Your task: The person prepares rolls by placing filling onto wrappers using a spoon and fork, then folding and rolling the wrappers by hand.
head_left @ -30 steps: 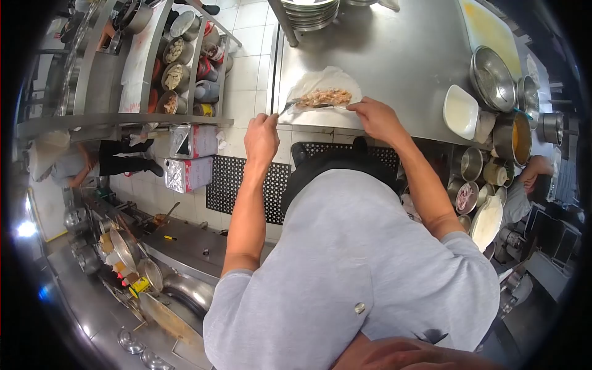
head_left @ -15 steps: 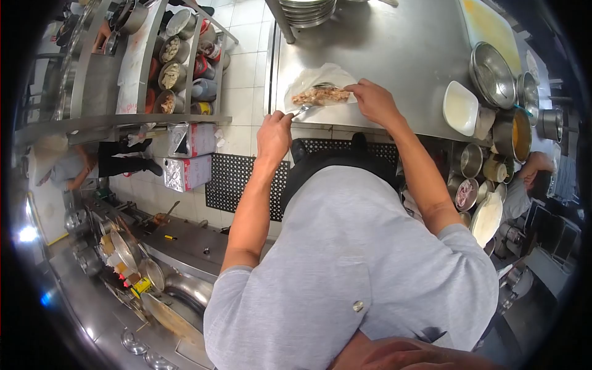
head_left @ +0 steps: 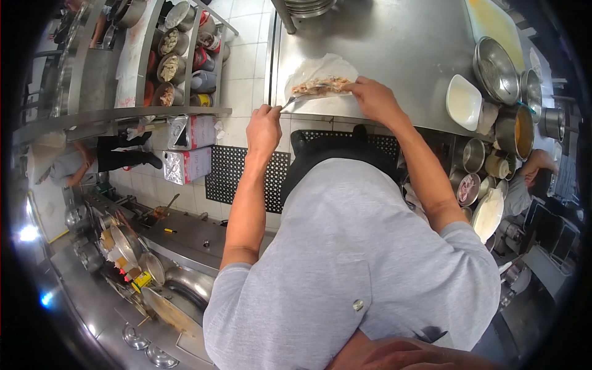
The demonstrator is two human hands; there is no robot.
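A thin whitish round wrapper (head_left: 336,64) lies on the steel counter near its front edge. A strip of chopped, orange-brown filling (head_left: 316,85) runs across it. My left hand (head_left: 264,131) is closed around the handle of a metal spoon (head_left: 291,101), just off the counter's edge. The spoon's far end rests against the filling's left part. My right hand (head_left: 375,98) has its fingers pressed together at the right end of the filling. What they pinch is hidden.
The steel counter (head_left: 394,49) carries stacked plates (head_left: 308,7), a white dish (head_left: 463,103) and a metal strainer (head_left: 497,69). A shelf with food pots (head_left: 172,66) stands left, boxes (head_left: 190,166) below. Other people (head_left: 74,163) are at both sides.
My left hand has drawn left and slightly toward me with the spoon, which now lies flatter along the filling. My right hand stays at the filling's right end.
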